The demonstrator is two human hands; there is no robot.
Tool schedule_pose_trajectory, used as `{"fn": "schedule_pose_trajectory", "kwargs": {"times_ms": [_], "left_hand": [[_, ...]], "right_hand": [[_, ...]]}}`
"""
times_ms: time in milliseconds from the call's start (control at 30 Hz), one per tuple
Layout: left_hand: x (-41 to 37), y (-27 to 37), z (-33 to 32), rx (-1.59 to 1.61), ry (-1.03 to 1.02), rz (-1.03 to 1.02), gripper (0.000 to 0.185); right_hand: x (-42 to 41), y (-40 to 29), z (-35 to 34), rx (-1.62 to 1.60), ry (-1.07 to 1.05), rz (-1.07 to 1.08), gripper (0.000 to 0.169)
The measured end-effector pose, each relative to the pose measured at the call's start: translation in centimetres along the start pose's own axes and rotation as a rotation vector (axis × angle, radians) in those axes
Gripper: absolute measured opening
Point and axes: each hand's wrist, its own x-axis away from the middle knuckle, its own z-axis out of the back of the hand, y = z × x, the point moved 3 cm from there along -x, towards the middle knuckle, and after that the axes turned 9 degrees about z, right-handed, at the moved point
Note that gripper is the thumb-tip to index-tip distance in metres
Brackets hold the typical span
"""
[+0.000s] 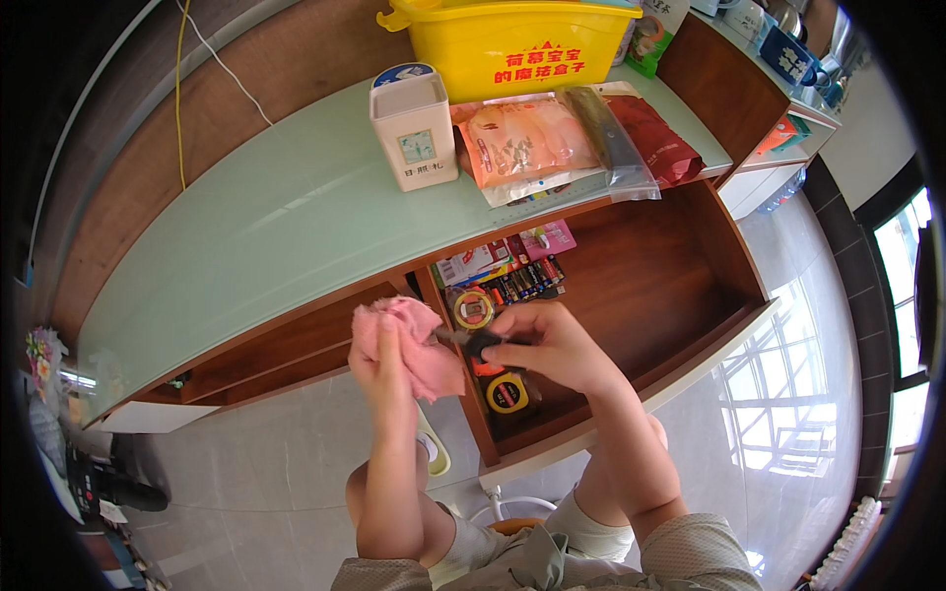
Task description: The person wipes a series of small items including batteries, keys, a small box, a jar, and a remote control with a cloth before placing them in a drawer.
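Observation:
My left hand holds a crumpled pink cloth in front of the cabinet, left of the open drawer. Between thumb and fingers of my right hand is a small black-handled item; its blurred thin end points towards the cloth, and its kind is unclear. Below the hands, along the drawer's left side, lie a round yellow-rimmed tape, several batteries, a yellow and black tape measure and flat printed packets. A pink card lies at the drawer's back.
On the glass cabinet top stand a white tea tin and a yellow plastic tub. Orange and red food pouches lie beside the tin. The drawer's front edge juts out above my knees. A shelf unit stands at right.

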Motion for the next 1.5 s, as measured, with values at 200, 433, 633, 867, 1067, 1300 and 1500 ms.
{"fn": "schedule_pose_trajectory", "kwargs": {"times_ms": [200, 433, 633, 867, 1067, 1300, 1500], "left_hand": [[0.8, -1.4, -0.4, 0.074, -0.362, 0.444, 0.035], [2.9, -3.8, -2.1, 0.152, -0.484, 0.833, 0.043], [3.0, -2.6, -1.8, 0.309, -0.538, 0.897, 0.041], [2.7, -3.3, -1.9, 0.113, -0.532, 0.715, 0.03], [2.5, -3.3, -2.2, 0.047, -0.497, 0.546, 0.024], [2.3, -3.5, -2.1, -0.099, -0.451, 0.37, 0.021], [2.5, -2.4, -2.6, -0.205, -0.419, 0.389, 0.019]], "right_hand": [[-0.7, 0.1, 1.1, -0.138, 0.354, 0.166, 0.011], [-0.9, 0.1, -0.4, 0.258, 0.383, 0.288, 0.018], [-0.7, -0.7, -1.3, 0.602, 0.294, 0.381, 0.017], [-0.8, 0.5, -1.4, 0.514, 0.285, 0.335, 0.011], [-0.8, 0.1, -1.2, 0.185, 0.201, 0.15, 0.012], [-0.4, -0.7, -1.3, 0.647, 0.341, 0.276, 0.012], [-0.3, -0.9, -1.5, 0.698, 0.398, 0.39, 0.011]]}}
